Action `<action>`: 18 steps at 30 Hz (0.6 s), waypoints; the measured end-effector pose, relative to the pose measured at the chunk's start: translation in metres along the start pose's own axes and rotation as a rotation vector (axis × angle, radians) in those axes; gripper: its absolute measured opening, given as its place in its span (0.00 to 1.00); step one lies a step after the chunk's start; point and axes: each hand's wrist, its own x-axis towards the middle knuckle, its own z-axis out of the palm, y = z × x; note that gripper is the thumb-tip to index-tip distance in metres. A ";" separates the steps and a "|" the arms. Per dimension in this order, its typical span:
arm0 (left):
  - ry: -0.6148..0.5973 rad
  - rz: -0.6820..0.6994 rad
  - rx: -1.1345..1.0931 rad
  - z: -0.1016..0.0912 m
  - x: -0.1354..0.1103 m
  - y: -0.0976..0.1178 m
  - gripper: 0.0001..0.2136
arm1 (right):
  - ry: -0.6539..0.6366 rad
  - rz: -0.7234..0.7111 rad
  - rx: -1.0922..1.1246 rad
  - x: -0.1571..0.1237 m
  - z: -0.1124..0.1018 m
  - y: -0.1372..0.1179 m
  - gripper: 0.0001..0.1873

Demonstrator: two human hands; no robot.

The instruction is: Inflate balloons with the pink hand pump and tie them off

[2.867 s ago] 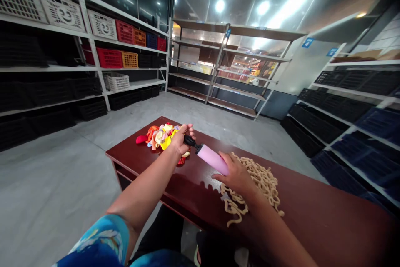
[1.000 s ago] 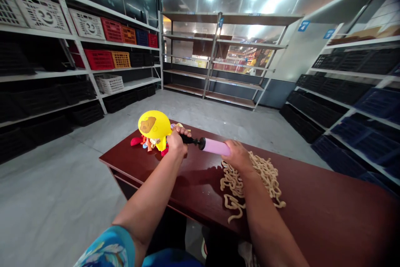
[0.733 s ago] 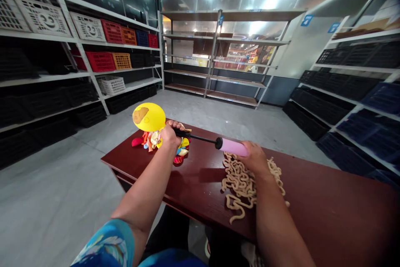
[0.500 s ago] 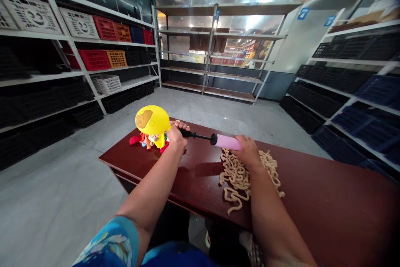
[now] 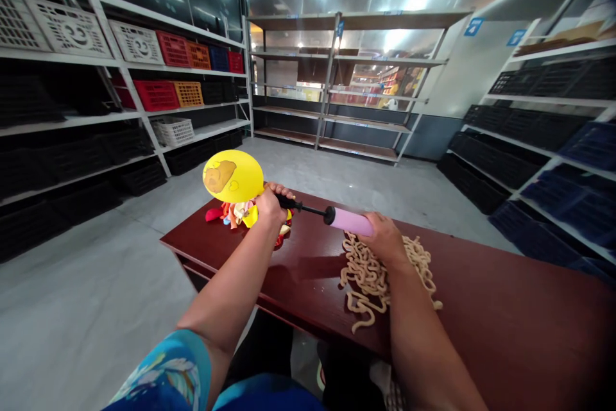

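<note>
My left hand (image 5: pixel 272 204) is wrapped round the black end of a balloon pump (image 5: pixel 352 221), at the neck of a yellow balloon (image 5: pixel 245 175). The balloon is inflated, with a brown print on its side, and sticks out to the left of my fist. My right hand (image 5: pixel 385 236) grips the far end of the pump's pink barrel. Between my hands a stretch of thin black shaft shows. Loose uninflated balloons (image 5: pixel 235 213) in several colours lie beneath the yellow one. Under my right hand and forearm is a heap of beige, wavy strands (image 5: pixel 366 270).
Everything lies on a dark red wooden table (image 5: pixel 308 283). Grey floor (image 5: pixel 120 270) surrounds it. Shelving with plastic crates (image 5: pixel 156 95) stands on the left, a metal rack (image 5: pixel 317 117) at the back, and dark crates (image 5: pixel 510 135) on shelves at the right.
The yellow balloon has grown somewhat larger and sits a little higher. Both hands keep their grip on the pump. The camera view has shifted slightly.
</note>
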 end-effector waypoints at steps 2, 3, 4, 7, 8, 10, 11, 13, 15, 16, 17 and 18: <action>0.007 0.012 -0.020 -0.003 0.006 0.010 0.08 | 0.012 0.047 -0.008 -0.001 -0.002 0.008 0.18; 0.012 0.020 -0.028 -0.004 0.007 0.013 0.08 | 0.018 0.060 -0.016 -0.001 -0.002 0.011 0.17; 0.016 0.029 -0.035 -0.005 0.008 0.014 0.08 | 0.021 0.063 -0.025 -0.002 -0.002 0.013 0.17; 0.003 0.045 -0.042 -0.007 0.003 0.010 0.08 | 0.016 0.038 -0.053 -0.002 0.000 0.011 0.16; -0.007 0.045 -0.042 -0.007 0.000 0.006 0.08 | 0.010 0.024 -0.058 -0.001 0.000 0.008 0.15; -0.025 0.024 -0.038 -0.006 -0.007 -0.003 0.08 | -0.003 -0.005 -0.058 -0.001 0.002 -0.002 0.14; -0.031 0.011 -0.038 -0.006 -0.010 -0.009 0.09 | -0.007 -0.022 -0.057 0.000 0.002 -0.008 0.14; -0.033 -0.010 -0.031 -0.005 -0.017 -0.019 0.09 | -0.016 -0.057 -0.051 0.000 0.002 -0.020 0.13; -0.030 -0.024 -0.012 -0.003 -0.023 -0.027 0.10 | -0.022 -0.091 -0.036 0.000 0.001 -0.031 0.13; -0.028 -0.027 0.001 -0.002 -0.025 -0.029 0.10 | -0.024 -0.106 -0.024 0.001 0.001 -0.034 0.13; -0.026 -0.033 0.010 -0.001 -0.027 -0.030 0.11 | -0.024 -0.116 -0.011 0.001 0.001 -0.036 0.13; -0.021 -0.035 0.012 -0.001 -0.027 -0.030 0.11 | -0.021 -0.125 0.001 0.001 0.000 -0.036 0.14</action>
